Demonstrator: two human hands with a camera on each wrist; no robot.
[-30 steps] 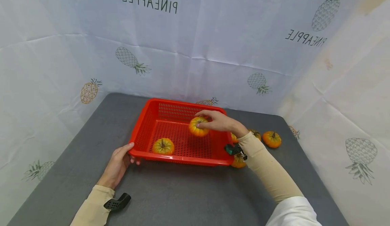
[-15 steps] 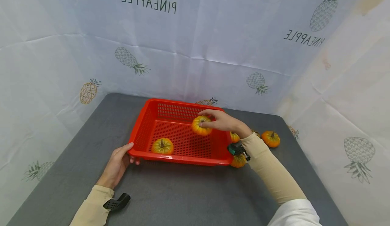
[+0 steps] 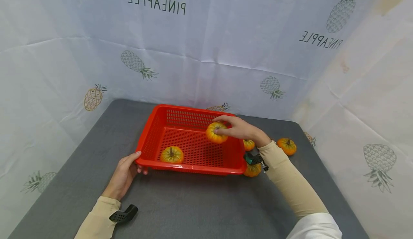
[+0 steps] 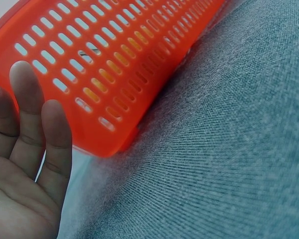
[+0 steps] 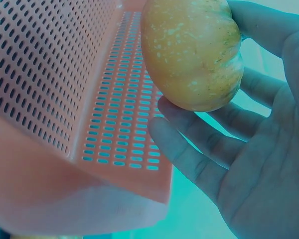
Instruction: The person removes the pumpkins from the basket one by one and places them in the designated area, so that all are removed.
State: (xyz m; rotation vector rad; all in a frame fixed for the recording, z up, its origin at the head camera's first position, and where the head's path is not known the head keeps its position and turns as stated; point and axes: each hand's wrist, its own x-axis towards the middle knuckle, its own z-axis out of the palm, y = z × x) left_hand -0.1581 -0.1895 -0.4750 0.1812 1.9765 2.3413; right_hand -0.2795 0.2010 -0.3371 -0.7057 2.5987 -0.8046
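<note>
In the head view my right hand (image 3: 237,127) holds a small orange pumpkin (image 3: 216,133) above the right half of a red plastic basket (image 3: 190,167). The right wrist view shows this pumpkin (image 5: 192,55) between thumb and fingers, apart from the slotted basket wall (image 5: 122,107). My left hand (image 3: 124,174) grips the basket's front left corner, its thumb on the rim and the other fingers below. Seen from the left wrist, those fingers (image 4: 27,114) curl beside the basket's outer wall (image 4: 94,55). A second pumpkin (image 3: 172,154) sits inside, near the front left.
To the right of the basket, on the dark grey table (image 3: 193,206), are more pumpkins: one at the far right (image 3: 286,146), one near the front right corner (image 3: 252,170) and one partly hidden (image 3: 248,145). A white curtain with pineapple prints (image 3: 200,52) surrounds the table.
My right hand has shifted slightly to the right with the pumpkin in its grip. The left hand and the basket have stayed in place.
</note>
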